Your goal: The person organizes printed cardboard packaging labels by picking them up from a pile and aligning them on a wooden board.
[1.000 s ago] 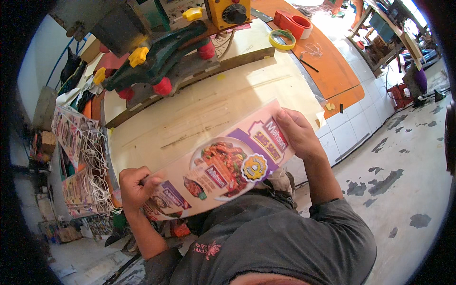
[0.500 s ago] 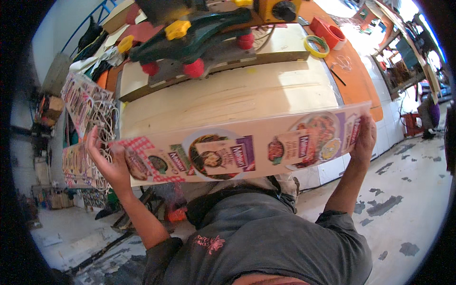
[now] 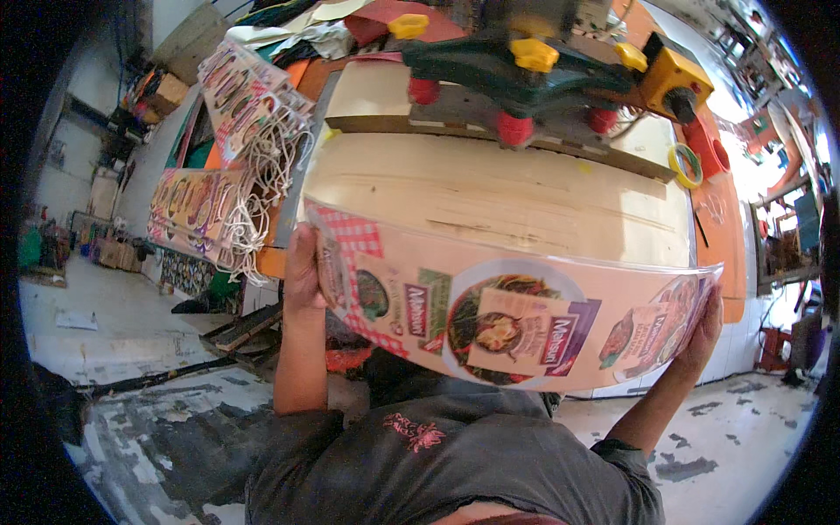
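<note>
Between my two hands stretches a long, glossy printed sheet (image 3: pixel 411 341) with food pictures and a red-and-white checked end. My left hand (image 3: pixel 306 267) is closed on its checked end, and my right hand (image 3: pixel 707 328) grips the opposite end. The sheet bows downward in the middle, in front of my body and over the near edge of the table. Beyond it lies a pale work board (image 3: pixel 490 188) with dark scratch lines. Some fingers of both hands are hidden by the sheet.
A dark green machine frame (image 3: pixel 516 74) with yellow knobs and red feet stands behind the board, along a wooden bar (image 3: pixel 560 149). Printed pieces with white cords (image 3: pixel 271 149) pile up at the left. A yellow tape roll (image 3: pixel 685 166) and a red holder (image 3: pixel 709 149) sit at the right.
My view has swung left, so the table and machine appear further right. The sheet now sags more in a curve, and my left hand has closed on its end.
</note>
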`<state>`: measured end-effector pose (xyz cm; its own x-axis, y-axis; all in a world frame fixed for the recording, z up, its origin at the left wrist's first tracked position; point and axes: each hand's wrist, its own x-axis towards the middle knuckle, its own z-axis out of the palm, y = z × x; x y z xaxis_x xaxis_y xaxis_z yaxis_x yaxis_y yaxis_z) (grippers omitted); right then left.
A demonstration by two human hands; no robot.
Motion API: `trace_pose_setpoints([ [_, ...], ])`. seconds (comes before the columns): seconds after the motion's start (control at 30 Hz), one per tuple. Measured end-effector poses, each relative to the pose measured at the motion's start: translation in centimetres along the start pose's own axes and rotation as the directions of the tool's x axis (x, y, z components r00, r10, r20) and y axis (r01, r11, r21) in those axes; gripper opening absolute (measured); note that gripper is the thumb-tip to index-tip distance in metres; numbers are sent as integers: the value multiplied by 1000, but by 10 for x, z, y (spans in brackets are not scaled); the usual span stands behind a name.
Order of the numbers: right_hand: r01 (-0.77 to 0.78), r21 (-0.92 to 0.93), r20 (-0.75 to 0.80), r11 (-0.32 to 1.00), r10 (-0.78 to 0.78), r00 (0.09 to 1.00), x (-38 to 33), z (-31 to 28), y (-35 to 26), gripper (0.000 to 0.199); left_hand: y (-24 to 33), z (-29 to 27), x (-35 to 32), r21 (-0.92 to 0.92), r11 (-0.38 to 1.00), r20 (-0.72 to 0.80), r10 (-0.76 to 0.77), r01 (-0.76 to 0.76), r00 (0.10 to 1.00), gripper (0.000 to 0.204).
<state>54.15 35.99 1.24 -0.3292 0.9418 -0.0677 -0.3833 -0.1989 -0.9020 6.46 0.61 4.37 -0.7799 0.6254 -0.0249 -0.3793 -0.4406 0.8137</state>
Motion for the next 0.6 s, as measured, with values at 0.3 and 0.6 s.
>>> trace_pose_setpoints([
  [0.3,-27,-460,8,887,35,999,23,51,-12,33,7,-3,44,891,453,-69,131,2,989,33],
  [0.6,-12,-606,217,796,180,959,50,65,-19,41,14,-7,81,969,209,101,156,-133,983,39],
])
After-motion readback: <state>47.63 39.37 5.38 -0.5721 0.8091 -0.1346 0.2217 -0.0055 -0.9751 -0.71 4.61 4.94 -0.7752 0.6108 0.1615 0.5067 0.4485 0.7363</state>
